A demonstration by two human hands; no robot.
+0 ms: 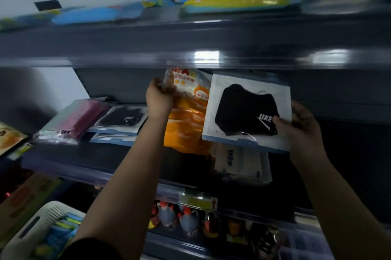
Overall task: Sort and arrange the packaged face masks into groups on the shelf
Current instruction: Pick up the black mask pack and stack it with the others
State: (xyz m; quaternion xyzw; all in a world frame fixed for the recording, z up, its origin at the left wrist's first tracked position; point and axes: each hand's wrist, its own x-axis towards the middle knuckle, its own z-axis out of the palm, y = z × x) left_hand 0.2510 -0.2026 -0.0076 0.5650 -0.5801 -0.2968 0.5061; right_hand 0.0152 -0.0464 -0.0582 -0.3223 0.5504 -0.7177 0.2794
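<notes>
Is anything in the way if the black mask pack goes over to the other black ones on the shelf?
Yes. The left hand holding the orange pack sits between the black mask pack in the right hand and the black packs on the shelf.

I hold an orange pack [186,111] upright beside a black-mask pack [246,111]; similar black packs [122,120] lie flat on the shelf [63,162].

The blue and yellow packs [234,2] on the top shelf are smeared by blur, their print unreadable. The orange mask pack [188,111] has its top hidden under the shelf edge [190,58] and its lettering cut short. The white basket [40,230] at near left runs off the frame. The small figurines [179,217] below are too dim to identify.
</notes>
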